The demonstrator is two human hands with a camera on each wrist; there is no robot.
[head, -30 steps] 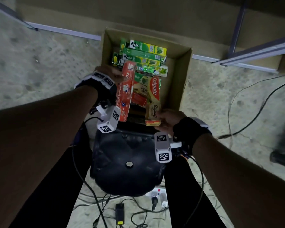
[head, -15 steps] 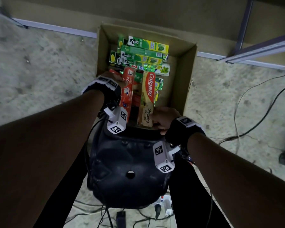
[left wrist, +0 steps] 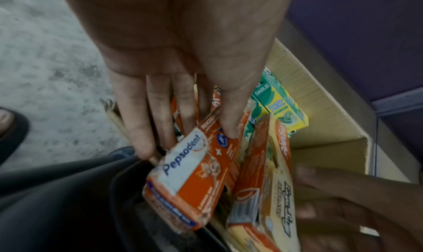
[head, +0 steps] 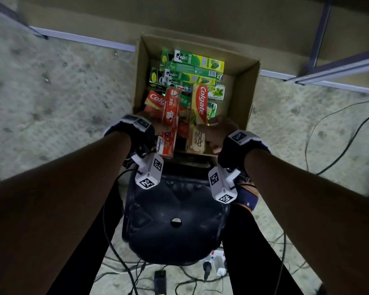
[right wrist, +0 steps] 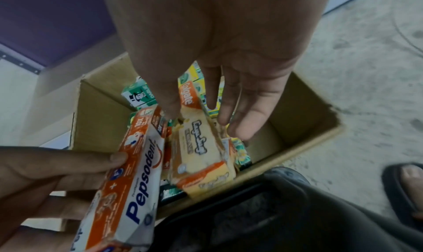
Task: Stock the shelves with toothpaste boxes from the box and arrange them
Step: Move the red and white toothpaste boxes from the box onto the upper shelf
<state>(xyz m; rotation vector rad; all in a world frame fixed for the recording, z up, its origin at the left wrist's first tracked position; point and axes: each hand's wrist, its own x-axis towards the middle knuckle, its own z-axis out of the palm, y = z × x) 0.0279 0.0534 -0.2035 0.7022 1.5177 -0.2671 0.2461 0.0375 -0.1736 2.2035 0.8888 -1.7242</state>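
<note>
An open cardboard box (head: 245, 99) on the floor holds several green Darlie toothpaste boxes (head: 198, 61) and a red Colgate one (head: 156, 99). My left hand (head: 151, 126) pinches a red Pepsodent box (head: 168, 124) between thumb and fingers, over the carton's near edge; the left wrist view shows that Pepsodent box (left wrist: 194, 174) with my thumb on top. My right hand (head: 217, 133) holds a yellow Colgate box (head: 197, 118) beside it, thumb on its face, and the right wrist view has that Colgate box (right wrist: 201, 147) under the thumb.
A black stool seat (head: 175, 220) sits between my legs, right against the carton. Cables (head: 339, 145) and a power strip (head: 217, 265) lie on the concrete floor. A metal shelf rail (head: 339, 69) runs at the upper right. A sandalled foot (right wrist: 407, 183) stands beside the stool.
Both hands have moved closer together over the carton, and the two toothpaste boxes now lie nearly parallel, side by side. The view has shifted a little nearer the carton.
</note>
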